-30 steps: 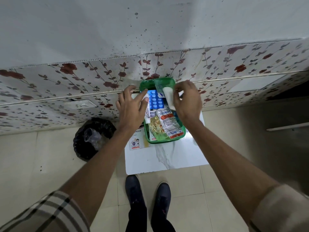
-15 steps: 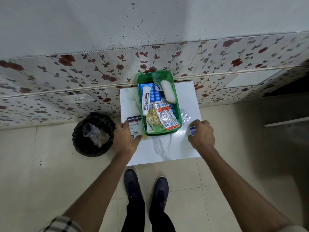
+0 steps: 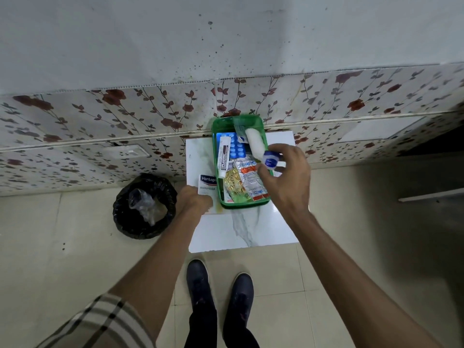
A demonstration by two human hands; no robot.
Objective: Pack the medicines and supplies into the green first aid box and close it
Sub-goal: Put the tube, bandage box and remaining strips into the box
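Right hand (image 3: pixel 285 175) pinches a small blue-capped container (image 3: pixel 270 160) between fingertips, held above the right edge of the green first aid box (image 3: pixel 218 182), likely positioned for dropping into the remaining free space. Left hand (image 3: pixel 194 200) closed on the near end of the Hansaplast packet (image 3: pixel 208 184), which lies on the surface (image 3: pixel 251 229) touching the box's left wall; probably next in line for packing. Box sits open at the far middle of the surface, against the floral wall. Contents: bandage roll (image 3: pixel 254 145) at far right, blue blister strip (image 3: pixel 237 148), ointment tube (image 3: pixel 224 156) along the left side, gold capsule pack (image 3: pixel 234 185) and silver tablet strips (image 3: pixel 252 180) at the near end. Lid not identifiable. Black bin (image 3: pixel 144 205) on the floor, left of the surface.
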